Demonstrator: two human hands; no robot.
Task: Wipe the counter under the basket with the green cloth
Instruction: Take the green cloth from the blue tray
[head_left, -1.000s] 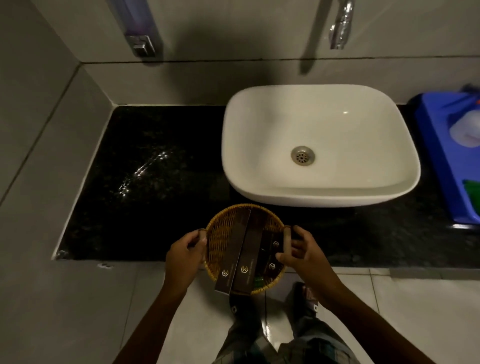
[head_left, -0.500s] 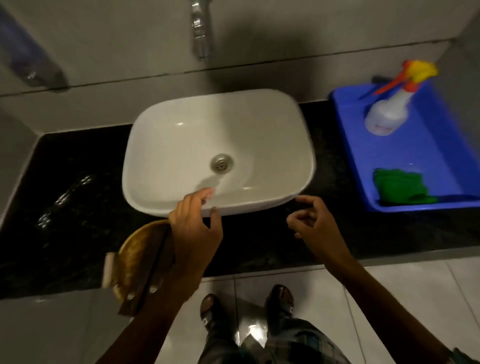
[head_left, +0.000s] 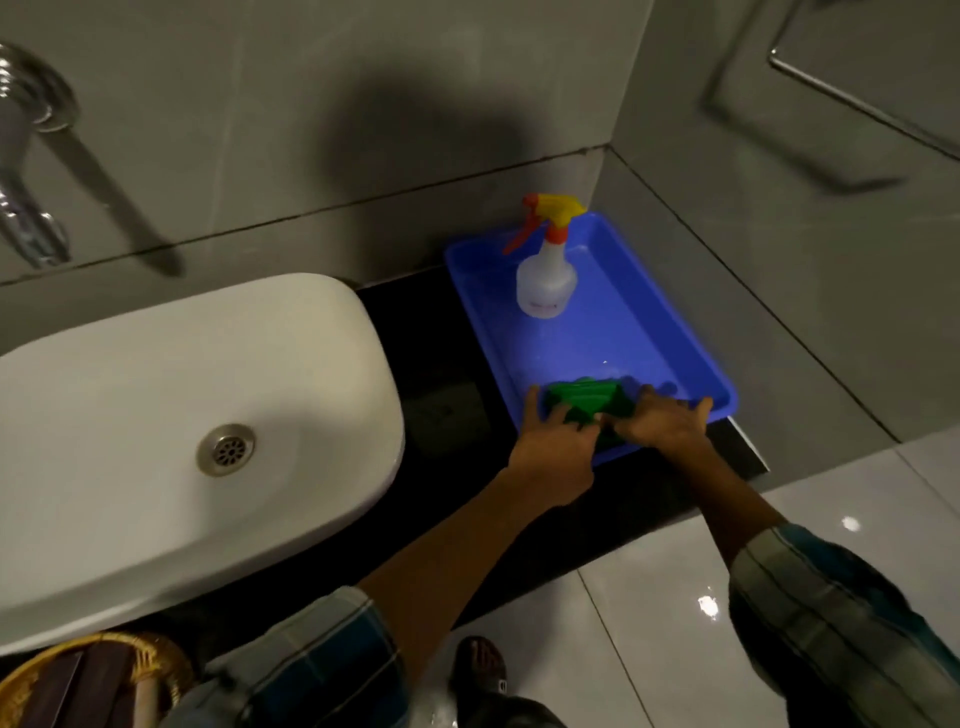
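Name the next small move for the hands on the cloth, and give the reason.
Probably lift the green cloth out of the blue tray. Both the left hand and the right hand are on it, yet it lies in the tray, far from the basket.

A strip of dark surface (head_left: 441, 364) lies bare between the sink (head_left: 182, 415) and the blue tray (head_left: 691, 332), open to a reach from the front. The tray fills the right end, close against the side wall (head_left: 779, 234). Inside it, the spray bottle (head_left: 545, 280) stands upright near the back, with bare tray floor in front of it. Both hands crowd the tray's near edge. The basket (head_left: 93, 675) blocks the surface at the sink's front left.
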